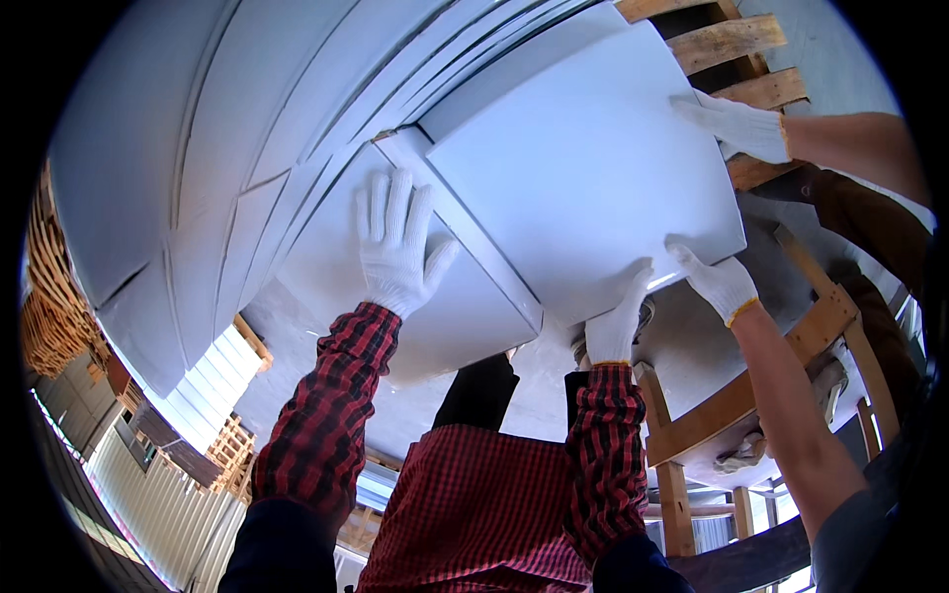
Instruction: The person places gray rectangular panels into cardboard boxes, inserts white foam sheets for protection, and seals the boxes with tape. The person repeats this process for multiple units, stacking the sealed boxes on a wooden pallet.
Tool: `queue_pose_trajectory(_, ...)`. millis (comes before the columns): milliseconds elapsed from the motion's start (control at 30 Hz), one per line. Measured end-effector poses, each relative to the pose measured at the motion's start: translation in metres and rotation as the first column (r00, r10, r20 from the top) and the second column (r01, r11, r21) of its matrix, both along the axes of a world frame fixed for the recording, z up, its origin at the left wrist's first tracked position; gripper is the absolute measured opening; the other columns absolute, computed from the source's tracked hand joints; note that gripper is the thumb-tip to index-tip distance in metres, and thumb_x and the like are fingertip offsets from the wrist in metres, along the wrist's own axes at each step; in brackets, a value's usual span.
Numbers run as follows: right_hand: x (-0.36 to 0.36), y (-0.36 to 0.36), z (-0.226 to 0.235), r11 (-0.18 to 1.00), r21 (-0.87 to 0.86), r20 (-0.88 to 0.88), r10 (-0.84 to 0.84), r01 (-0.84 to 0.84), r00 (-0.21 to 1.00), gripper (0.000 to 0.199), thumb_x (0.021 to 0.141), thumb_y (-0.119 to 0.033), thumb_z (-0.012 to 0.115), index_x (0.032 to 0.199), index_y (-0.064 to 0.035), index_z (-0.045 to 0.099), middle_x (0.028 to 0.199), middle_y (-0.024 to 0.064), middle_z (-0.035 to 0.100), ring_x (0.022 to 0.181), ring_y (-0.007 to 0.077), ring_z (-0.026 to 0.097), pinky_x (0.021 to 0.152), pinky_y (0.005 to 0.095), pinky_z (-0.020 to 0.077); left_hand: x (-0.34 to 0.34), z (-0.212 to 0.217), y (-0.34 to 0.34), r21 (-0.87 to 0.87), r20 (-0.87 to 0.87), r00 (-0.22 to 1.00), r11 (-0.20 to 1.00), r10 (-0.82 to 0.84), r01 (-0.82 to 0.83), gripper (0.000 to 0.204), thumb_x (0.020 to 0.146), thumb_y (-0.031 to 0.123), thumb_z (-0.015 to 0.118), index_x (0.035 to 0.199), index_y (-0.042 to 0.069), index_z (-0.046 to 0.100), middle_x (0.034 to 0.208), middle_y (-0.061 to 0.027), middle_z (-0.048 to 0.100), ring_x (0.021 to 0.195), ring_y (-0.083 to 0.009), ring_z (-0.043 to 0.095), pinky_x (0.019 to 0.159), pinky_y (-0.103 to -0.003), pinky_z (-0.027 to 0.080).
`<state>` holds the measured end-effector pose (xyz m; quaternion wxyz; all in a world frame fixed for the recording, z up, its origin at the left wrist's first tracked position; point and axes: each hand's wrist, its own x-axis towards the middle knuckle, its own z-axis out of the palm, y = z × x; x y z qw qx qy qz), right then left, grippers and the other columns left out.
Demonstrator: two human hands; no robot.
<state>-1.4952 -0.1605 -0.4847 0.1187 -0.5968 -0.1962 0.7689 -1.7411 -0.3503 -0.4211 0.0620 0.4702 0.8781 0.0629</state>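
Gloved hands at 2 white panels set side by side. The left hand (398,237) lies flat on the left panel (460,306), fingers spread, grasping nothing. The right hand (615,326) touches the near edge of the right panel (593,168); whether its fingers clasp that edge cannot be told. A co-worker's lower hand (722,284) and upper hand (743,128) meet the right panel's right side, beside wooden slats (727,44).

We see white gloves (390,242), red-and-black plaid sleeves (331,395), a red-and-black checked garment (474,504), pale bluish-white panels (593,158), tan wooden slats (727,42) and a co-worker's orange-hemmed white glove (720,283).
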Motion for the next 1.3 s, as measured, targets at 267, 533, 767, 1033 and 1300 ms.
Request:
queue_pose_trajectory(267, -0.056, -0.009, 0.003, 0.995, 0.022, 0.156, 0.094, -0.098, 0.983, 0.072, 0.101, -0.057, 0.049, 0.15, -0.006, 0.036, 0.137, 0.0073, 0.051, 0.122, 0.0199, 0.051, 0.104, 0.0333, 0.0424, 0.0, 0.007, -0.004, -0.058, 0.035, 0.998, 0.997, 0.053, -0.051, 0.071, 0.091, 0.043, 0.059, 0.143, -0.003, 0.045, 0.154, -0.0283, 0.034, 0.142, -0.0516, 0.027, 0.116, -0.065, 0.019)
queue_pose_trajectory(533, -0.027, -0.015, 0.01, 0.865, 0.147, 0.373, 0.4, -0.479, 0.837, 0.058, 0.104, -0.029, 0.05, 0.152, -0.0028, 0.035, 0.127, 0.0064, 0.058, 0.113, 0.0185, 0.056, 0.093, 0.031, 0.0459, -0.004, 0.0, 0.002, -0.104, -0.009, 1.0, 0.994, 0.018, -0.019, 0.071, 0.091, 0.041, 0.061, 0.146, 0.0, 0.041, 0.156, -0.0245, 0.031, 0.144, -0.0479, 0.026, 0.118, -0.061, 0.018)
queue_pose_trajectory(767, 0.093, -0.096, 0.092, 0.996, -0.086, -0.054, -0.024, 0.02, 0.998, 0.033, 0.1, -0.03, 0.058, 0.124, -0.008, 0.062, 0.096, -0.001, 0.063, 0.081, 0.0105, 0.061, 0.064, 0.0258, 0.0466, 0.022, 0.054, 0.039, -0.509, 0.445, 0.792, 0.846, 0.418, -0.161, 0.063, 0.098, 0.041, 0.055, 0.149, 0.006, 0.041, 0.157, -0.0196, 0.035, 0.144, -0.0395, 0.033, 0.118, -0.05, 0.025)
queue_pose_trajectory(1033, 0.18, -0.137, 0.236, 0.953, -0.108, 0.171, 0.299, -0.284, 0.939, 0.045, 0.097, -0.036, 0.062, 0.128, -0.0035, 0.062, 0.109, 0.0034, 0.066, 0.093, 0.0148, 0.063, 0.078, 0.0286, 0.0501, 0.154, 0.149, 0.025, -0.193, 0.919, 0.368, 0.974, 0.137, 0.118, 0.048, 0.098, 0.04, 0.057, 0.133, 0.007, 0.06, 0.131, -0.0153, 0.064, 0.123, -0.0292, 0.06, 0.105, -0.036, 0.044)
queue_pose_trajectory(1300, 0.312, -0.181, 0.238, 0.969, 0.04, 0.203, 0.232, -0.245, 0.951, 0.044, 0.099, -0.037, 0.059, 0.121, -0.0003, 0.066, 0.096, 0.0073, 0.069, 0.084, 0.0166, 0.063, 0.074, 0.0307, 0.051, 0.214, 0.19, 0.013, -0.281, 0.878, 0.441, 0.946, 0.186, 0.161, 0.044, 0.1, 0.035, 0.055, 0.128, 0.002, 0.062, 0.128, -0.0154, 0.065, 0.123, -0.0294, 0.059, 0.104, -0.036, 0.044)
